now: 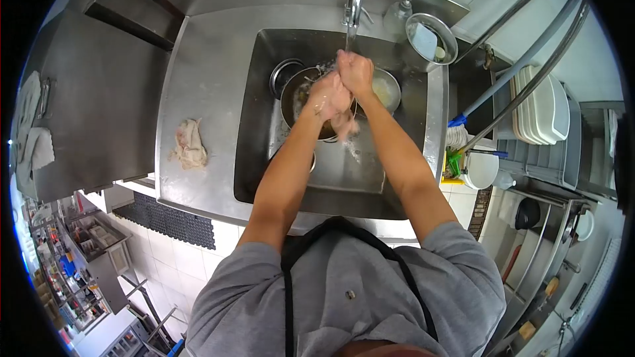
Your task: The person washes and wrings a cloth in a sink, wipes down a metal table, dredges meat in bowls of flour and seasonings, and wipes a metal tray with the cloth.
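Observation:
My two hands are together over the sink (249, 125), just below the faucet (356, 0). My left hand (329, 97) is wet, its fingers curled against my right hand (356, 73), which is closed in a fist. Whatever lies between them, if anything, is hidden. A pale, blurred streak of water, or perhaps a limp wet piece, hangs under my left hand. Beneath the hands a large pot (288, 107) with liquid stands in the sink. To its right is a bowl (390, 86) of cloudy liquid; a dark round pan (283, 74) sits at its upper left.
A crumpled cloth (190, 144) lies on the left counter (205, 79). Behind the sink's right corner stand a soap bottle (399, 13) and a metal bowl (450, 43) holding a light-blue sponge (423, 40). Long-handled tools and stacked white tubs (542, 106) are at the right.

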`<state>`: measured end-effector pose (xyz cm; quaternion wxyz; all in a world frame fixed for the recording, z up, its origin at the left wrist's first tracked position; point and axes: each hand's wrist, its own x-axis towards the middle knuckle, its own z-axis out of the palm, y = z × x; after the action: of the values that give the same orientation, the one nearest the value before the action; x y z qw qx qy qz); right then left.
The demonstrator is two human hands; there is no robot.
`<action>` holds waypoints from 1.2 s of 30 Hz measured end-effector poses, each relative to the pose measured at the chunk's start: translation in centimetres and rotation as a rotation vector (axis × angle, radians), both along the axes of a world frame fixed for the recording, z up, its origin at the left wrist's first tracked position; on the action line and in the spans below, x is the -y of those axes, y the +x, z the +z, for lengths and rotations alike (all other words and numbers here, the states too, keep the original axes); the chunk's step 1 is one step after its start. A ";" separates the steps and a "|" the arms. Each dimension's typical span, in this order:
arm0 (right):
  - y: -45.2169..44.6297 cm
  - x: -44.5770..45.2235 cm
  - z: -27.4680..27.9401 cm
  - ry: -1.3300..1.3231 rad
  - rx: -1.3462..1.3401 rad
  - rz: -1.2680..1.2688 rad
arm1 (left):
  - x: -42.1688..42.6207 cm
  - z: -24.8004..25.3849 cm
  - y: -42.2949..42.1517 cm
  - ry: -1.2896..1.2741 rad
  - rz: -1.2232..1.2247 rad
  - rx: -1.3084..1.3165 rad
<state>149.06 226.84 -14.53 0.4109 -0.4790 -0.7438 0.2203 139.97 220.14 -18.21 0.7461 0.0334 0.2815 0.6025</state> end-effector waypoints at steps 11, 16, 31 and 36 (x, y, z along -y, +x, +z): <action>-2.4 7.4 2.5 -0.175 0.037 -0.052 | -0.3 -4.4 -0.8 0.370 -0.069 0.126; 0.5 0.0 1.5 -0.280 -0.196 -0.068 | 1.1 7.4 0.8 -0.157 -0.062 -0.156; 0.5 3.0 5.7 0.037 0.032 0.296 | -0.1 7.6 -0.3 0.156 0.368 -0.494; 0.9 1.0 4.2 -0.251 0.292 0.188 | 1.6 2.4 -0.4 -0.046 0.604 -0.573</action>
<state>150.01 225.88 -10.36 0.2138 -0.4817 -0.8035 0.2768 139.52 218.51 -15.76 0.4279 0.0990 0.4881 0.7542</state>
